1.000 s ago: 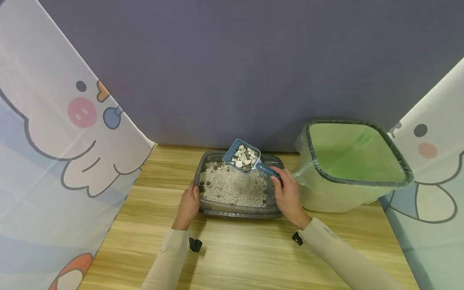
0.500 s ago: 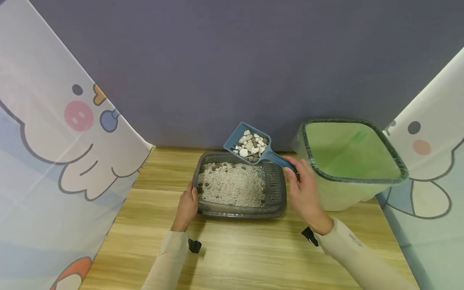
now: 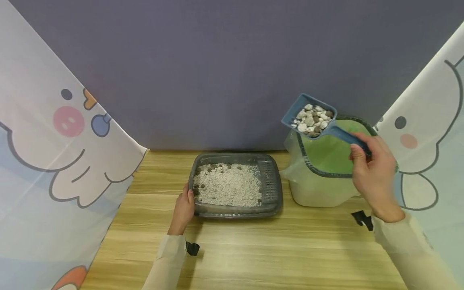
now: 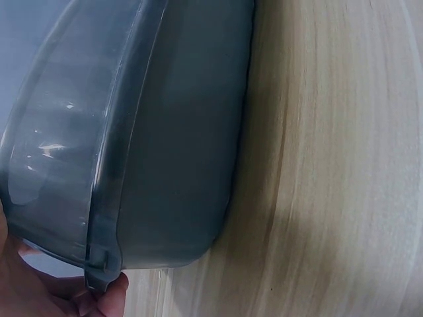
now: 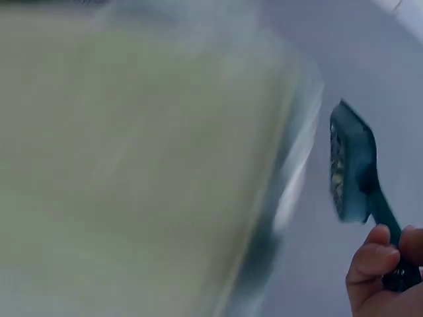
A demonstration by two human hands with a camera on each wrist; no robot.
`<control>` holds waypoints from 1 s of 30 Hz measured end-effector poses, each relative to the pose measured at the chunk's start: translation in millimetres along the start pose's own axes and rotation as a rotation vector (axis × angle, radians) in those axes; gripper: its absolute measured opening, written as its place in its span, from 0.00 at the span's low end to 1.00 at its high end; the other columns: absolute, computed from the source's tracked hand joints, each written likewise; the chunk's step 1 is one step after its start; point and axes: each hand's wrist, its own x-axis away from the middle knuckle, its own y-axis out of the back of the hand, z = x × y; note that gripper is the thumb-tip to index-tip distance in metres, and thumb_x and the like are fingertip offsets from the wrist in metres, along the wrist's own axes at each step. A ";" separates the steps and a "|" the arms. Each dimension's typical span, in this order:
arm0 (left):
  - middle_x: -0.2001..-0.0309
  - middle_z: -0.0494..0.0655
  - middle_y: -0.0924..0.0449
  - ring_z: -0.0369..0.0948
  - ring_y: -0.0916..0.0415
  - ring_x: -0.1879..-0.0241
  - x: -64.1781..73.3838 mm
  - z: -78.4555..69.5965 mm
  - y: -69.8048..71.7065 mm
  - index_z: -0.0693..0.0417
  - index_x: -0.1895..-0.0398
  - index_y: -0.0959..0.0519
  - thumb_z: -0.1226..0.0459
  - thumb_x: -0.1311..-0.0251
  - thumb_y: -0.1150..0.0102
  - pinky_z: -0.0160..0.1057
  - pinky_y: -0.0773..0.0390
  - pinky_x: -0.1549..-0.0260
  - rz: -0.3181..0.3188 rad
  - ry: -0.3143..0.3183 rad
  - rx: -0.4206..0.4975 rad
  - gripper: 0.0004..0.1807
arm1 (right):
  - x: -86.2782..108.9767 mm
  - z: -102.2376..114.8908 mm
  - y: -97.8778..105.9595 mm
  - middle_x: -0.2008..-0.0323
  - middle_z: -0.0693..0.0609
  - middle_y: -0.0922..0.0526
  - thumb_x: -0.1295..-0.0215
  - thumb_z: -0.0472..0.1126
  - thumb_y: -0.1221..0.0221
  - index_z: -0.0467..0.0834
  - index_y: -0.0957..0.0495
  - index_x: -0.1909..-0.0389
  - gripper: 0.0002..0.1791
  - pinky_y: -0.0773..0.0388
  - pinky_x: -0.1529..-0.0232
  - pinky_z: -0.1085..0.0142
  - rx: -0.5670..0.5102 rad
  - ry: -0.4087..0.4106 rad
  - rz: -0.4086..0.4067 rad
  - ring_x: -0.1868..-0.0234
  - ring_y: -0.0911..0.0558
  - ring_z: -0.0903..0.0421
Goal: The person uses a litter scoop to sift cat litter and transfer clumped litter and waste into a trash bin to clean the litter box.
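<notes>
Grips the left end of a dark grey tray (image 3: 232, 211) with the left hand (image 3: 183, 207), with thumb and fingers pinched round the rim. Risks dragging or tilting that tray, and slopping the litter (image 3: 228, 183), if pulling on the rim while stretching farther right. Grasps a blue scoop (image 3: 330, 128) by its handle in the right hand (image 3: 375, 173), with fingers curled firmly round it. Holds it up in the air, well apart from the tray, by the far left corner of the bin (image 3: 319, 193). Could shed pale and brown clumps (image 3: 311, 121) over the front lip at any dip of the wrist, because of so loose a heap. Could also miss the opening by tipping right here, with the lip beyond the left rim, and scatter bits on the wooden table (image 3: 253, 249). Points lip-first toward the far left, away from the body. Runs its long axis slantwise, from the handle at near right to the pan at far left, with the open side up. Can't be sure of the height above the rim, given the blur in the right wrist view. Ends, farthest off, at a plain grey-purple curtain (image 3: 217, 80).
</notes>
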 end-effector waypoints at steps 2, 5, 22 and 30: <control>0.49 0.75 0.30 0.68 0.32 0.50 -0.3 0.6 -0.2 0.67 0.30 0.48 0.60 0.24 0.70 0.64 0.34 0.53 -0.005 -0.007 -0.001 0.26 | -6.6 -16.7 13.0 0.73 0.64 0.29 0.33 0.34 0.44 0.38 0.20 0.48 0.14 0.39 0.76 0.81 0.052 -0.047 -0.010 0.77 0.31 0.73; 0.50 0.74 0.29 0.68 0.31 0.51 -0.3 1.0 -0.5 0.67 0.30 0.47 0.60 0.24 0.70 0.64 0.34 0.54 -0.009 -0.015 -0.005 0.26 | -12.5 -37.0 31.0 0.74 0.67 0.29 0.31 0.37 0.46 0.39 0.22 0.46 0.15 0.40 0.79 0.82 0.107 -0.148 0.001 0.78 0.31 0.75; 0.50 0.74 0.29 0.67 0.31 0.50 0.1 0.7 0.3 0.67 0.30 0.47 0.59 0.24 0.71 0.64 0.34 0.53 -0.018 -0.007 -0.005 0.27 | -2.0 -74.4 49.0 0.62 0.78 0.33 0.36 0.30 0.42 0.35 0.16 0.58 0.09 0.41 0.66 0.83 0.209 0.033 -0.216 0.63 0.35 0.80; 0.51 0.74 0.28 0.67 0.31 0.51 0.1 -0.8 -0.1 0.67 0.30 0.47 0.60 0.24 0.70 0.64 0.34 0.53 -0.017 -0.018 -0.005 0.26 | 2.9 -52.6 45.1 0.63 0.76 0.33 0.38 0.31 0.40 0.35 0.17 0.56 0.10 0.39 0.66 0.82 0.159 0.054 -0.229 0.64 0.34 0.77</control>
